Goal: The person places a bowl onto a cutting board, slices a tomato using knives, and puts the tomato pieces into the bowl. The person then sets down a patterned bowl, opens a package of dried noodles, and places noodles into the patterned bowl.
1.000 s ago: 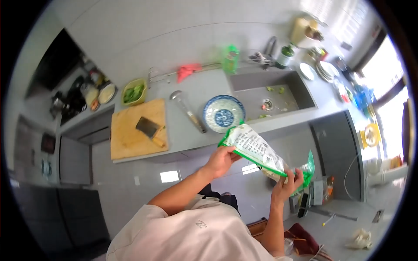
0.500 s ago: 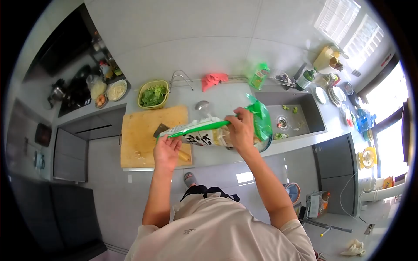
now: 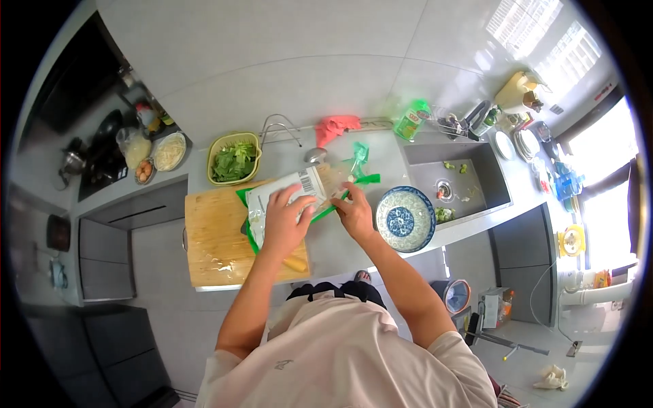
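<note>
A white and green plastic food bag point(image 3: 262, 204) with a barcode lies slantwise, partly on the wooden cutting board point(image 3: 214, 238) and partly on the counter. My left hand point(image 3: 284, 219) rests flat on the bag, fingers spread. At the bag's right end, near its green edge, my right hand point(image 3: 355, 211) pinches the plastic; its fingertips are partly hidden. A knife handle point(image 3: 294, 263) sticks out from under the bag, its blade mostly covered. Right of my right hand stands a blue-patterned bowl point(image 3: 425, 217).
Leafy greens sit in a yellow basket point(image 3: 256, 173) behind the board. A ladle point(image 3: 315, 156), a red cloth point(image 3: 335, 129) and a green bottle point(image 3: 411, 121) line the wall. The sink point(image 3: 493, 178) holds vegetable scraps. Eggs point(image 3: 144, 170) and a plate point(image 3: 178, 163) stand left.
The bag has come down and left onto the board, its barcode side now up. My left hand moved on top of it; my right hand shifted left, uncovering the bowl.
</note>
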`<state>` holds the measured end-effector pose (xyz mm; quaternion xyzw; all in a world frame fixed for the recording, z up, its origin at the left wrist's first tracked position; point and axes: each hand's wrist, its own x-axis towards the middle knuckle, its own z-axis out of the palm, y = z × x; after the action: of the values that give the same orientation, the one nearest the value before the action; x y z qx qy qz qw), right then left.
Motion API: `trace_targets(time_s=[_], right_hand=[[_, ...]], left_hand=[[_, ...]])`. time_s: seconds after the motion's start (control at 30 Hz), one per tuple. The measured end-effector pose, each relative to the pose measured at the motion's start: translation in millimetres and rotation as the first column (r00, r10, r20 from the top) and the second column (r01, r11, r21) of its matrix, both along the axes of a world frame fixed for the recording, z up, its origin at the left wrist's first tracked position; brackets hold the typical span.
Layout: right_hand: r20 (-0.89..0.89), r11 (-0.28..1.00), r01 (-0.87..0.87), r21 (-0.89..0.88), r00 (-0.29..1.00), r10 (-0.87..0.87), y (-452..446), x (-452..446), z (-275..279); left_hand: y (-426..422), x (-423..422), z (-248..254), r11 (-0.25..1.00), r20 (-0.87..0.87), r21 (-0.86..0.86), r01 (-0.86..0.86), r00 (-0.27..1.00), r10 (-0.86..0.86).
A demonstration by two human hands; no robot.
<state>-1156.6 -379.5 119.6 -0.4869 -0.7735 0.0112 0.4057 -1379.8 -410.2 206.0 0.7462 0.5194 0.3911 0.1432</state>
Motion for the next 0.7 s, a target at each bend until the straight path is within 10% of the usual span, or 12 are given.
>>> trace_targets(time_s=[0.1,0.27,0.47,0.7], right_hand=[[-0.013,0.998,-0.035,-0.048,0.999,0.035,-6,10,3],[0.141,0.987,-0.147,-0.062,0.978,0.155,-3,37,-6],[0.349,0.988,-0.076,-0.137,0.929,0.12,2,56,-30],[0.411,0.999,-0.044,-0.024,0.91,0.05,16,51,-5]], left_hand=[[28,24,-26,1.0,-0.462,-0.005,-0.029,0.886,0.024],[71,20,-72,0.937,-0.627,-0.279,-0.21,0.779,-0.012],[105,-19,-59,0.925,-0.296,-0.114,-0.363,0.901,0.317],[161,13,-42,0.947,0.006,-0.022,-0.321,0.947,0.322]])
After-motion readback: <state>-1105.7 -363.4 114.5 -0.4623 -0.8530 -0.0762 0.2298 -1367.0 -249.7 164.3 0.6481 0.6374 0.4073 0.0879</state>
